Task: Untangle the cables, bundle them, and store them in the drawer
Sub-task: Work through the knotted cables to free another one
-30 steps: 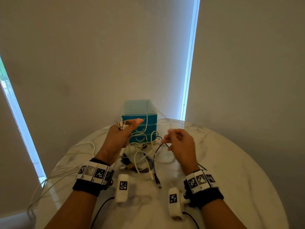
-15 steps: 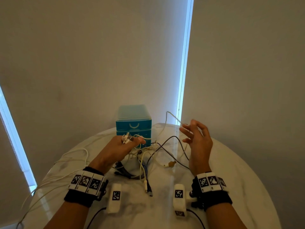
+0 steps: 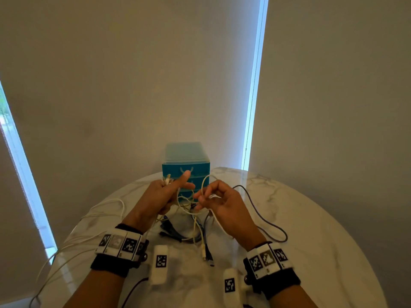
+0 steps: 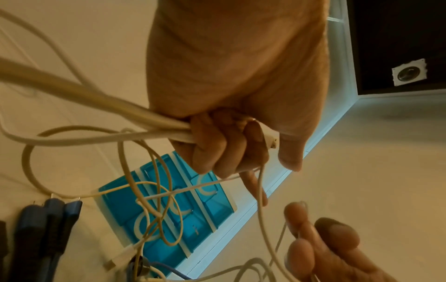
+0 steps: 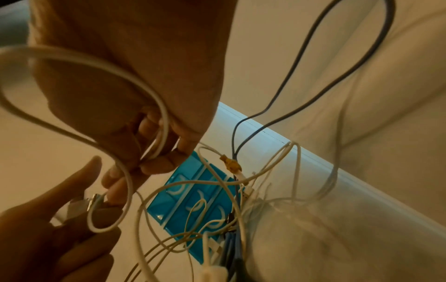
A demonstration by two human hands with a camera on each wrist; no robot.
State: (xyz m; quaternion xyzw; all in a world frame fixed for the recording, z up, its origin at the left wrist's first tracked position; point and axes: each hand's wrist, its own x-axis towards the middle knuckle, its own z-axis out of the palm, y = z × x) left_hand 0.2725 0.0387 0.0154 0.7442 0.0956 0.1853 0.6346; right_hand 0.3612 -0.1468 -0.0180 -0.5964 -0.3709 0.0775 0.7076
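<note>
— Any writing to read?
— None legible; only black-and-white marker squares on the two wristbands (image 3: 121, 243).
— The hands?
— The left hand (image 3: 163, 194) grips several white cables (image 4: 91, 114) in a fist; the right hand (image 3: 222, 203) pinches one white cable loop (image 5: 144, 99).
— The drawers?
— One blue drawer unit (image 3: 185, 170) (three drawers, all closed) stands on the marble table (image 3: 311, 218) behind the tangle.

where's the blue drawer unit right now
In the head view the blue drawer unit stands at the far edge of the marble table, centred, against the wall, just behind both raised hands and the tangled cables.
</note>
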